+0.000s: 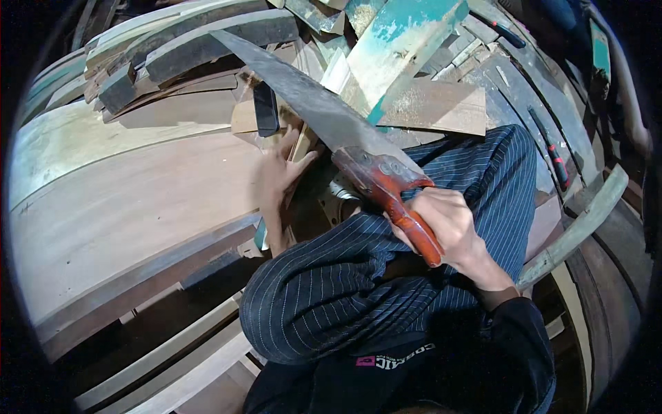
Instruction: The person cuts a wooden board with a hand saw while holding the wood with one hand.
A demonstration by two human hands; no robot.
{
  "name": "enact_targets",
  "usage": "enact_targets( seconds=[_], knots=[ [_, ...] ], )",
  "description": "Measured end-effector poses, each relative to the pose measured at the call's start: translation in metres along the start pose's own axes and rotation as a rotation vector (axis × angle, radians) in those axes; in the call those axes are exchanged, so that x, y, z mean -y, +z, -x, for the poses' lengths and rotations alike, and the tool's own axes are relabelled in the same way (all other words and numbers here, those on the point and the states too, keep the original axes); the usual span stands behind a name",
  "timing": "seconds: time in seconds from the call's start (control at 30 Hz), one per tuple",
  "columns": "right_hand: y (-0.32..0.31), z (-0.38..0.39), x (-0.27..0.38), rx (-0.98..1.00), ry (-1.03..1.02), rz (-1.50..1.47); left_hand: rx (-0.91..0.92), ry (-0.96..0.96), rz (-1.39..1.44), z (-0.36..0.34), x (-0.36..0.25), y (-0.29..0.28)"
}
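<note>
My right hand (447,219) is wrapped around the orange-brown wooden handle of a handsaw (296,93). The saw's broad grey blade slants up and to the left, above the wood pieces. Left of the saw handle, my left hand (277,176) reaches forward, thumb spread from the fingers and slightly blurred. It is beside a narrow wooden strip (301,146); whether it touches the strip I cannot tell. Just past its fingertips is a black phone (265,109). Part of a shiny metal object (343,188) shows beneath the saw handle.
A wide pale board (138,186) spans the left. Curved wood pieces (221,45) are stacked at the far left. A teal-painted board (407,48) stands beyond the saw, near a flat plank (434,107). Red-and-black hand tools (557,162) lie at right, beside a curved wooden bar (576,228).
</note>
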State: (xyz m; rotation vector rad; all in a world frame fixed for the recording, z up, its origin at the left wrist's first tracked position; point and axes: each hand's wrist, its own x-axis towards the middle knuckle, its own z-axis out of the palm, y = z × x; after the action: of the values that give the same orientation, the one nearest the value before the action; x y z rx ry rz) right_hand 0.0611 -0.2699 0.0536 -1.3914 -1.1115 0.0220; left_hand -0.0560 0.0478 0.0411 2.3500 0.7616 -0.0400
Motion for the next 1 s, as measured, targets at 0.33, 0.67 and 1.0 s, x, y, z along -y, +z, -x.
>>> enact_targets(
  seconds=[0.33,0.67,1.0],
  knots=[
    [-0.007,-0.003,0.05,-0.068,0.141,0.058,0.095,-0.062,0.055,0.025,-0.087,-0.013],
    [0.004,-0.008,0.057,-0.006,0.137,0.094,-0.255,0.382,-0.183,-0.003,-0.053,0.032],
    [-0.006,-0.007,0.073,-0.017,0.284,0.326,-0.282,0.295,-0.562,0.004,-0.076,0.019]
  ],
)
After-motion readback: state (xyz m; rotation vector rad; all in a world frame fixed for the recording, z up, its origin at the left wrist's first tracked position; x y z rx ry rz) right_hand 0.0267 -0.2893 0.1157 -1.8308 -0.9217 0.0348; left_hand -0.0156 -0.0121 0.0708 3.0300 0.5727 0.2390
